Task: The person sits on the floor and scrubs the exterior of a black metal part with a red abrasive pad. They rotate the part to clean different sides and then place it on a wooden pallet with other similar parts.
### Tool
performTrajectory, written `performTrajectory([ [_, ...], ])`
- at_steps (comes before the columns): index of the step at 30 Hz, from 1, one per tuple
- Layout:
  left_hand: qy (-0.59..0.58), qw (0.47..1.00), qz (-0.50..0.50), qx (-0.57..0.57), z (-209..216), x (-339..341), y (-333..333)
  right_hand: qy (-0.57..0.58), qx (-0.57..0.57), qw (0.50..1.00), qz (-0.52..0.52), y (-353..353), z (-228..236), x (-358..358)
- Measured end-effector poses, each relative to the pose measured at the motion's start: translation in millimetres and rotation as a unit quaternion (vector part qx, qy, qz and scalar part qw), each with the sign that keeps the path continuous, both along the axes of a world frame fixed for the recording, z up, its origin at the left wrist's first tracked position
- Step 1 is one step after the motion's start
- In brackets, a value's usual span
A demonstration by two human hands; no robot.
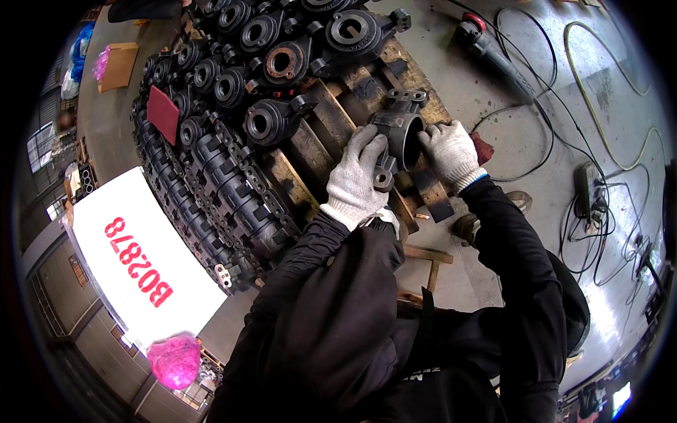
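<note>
A black cast-metal bearing housing [405,135] with a large round bore and bolt lugs at its ends rests tilted on a wooden pallet [331,113]. Across its left side lies my gloved left hand [358,173], closed on the casting. At the opposite side of the bore is my gloved right hand [451,151], fingers curled, the tips by the bore's rim. A dark red scrap like an abrasive pad [482,149] pokes out past the outer edge of this hand and appears gripped in it; the palm is hidden.
Rows of similar black castings [271,121] crowd the pallet ahead and left, with a dark red sheet [163,115] on top. A white board [144,261] with red marking stands left. On the floor at right are an angle grinder [493,60], cables and a power strip [587,190].
</note>
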State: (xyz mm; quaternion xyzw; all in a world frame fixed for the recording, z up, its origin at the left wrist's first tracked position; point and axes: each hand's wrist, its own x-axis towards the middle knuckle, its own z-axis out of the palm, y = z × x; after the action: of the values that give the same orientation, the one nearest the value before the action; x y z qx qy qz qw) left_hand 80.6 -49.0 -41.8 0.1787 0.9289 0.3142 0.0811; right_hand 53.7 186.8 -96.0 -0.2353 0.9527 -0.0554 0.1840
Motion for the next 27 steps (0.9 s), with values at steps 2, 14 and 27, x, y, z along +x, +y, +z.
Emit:
performTrajectory([
  [2,0.011,1.0,0.002,0.0,-4,0,0,0.003,-0.006,1.0,0.02,-1,3,-2],
  [14,0.016,1.0,0.01,-0.005,0,0,0,-0.052,0.016,0.994,0.097,-12,7,-2],
  [27,0.034,0.999,0.019,0.0,-2,2,1,-0.054,-0.045,0.997,0.019,-12,4,-3],
])
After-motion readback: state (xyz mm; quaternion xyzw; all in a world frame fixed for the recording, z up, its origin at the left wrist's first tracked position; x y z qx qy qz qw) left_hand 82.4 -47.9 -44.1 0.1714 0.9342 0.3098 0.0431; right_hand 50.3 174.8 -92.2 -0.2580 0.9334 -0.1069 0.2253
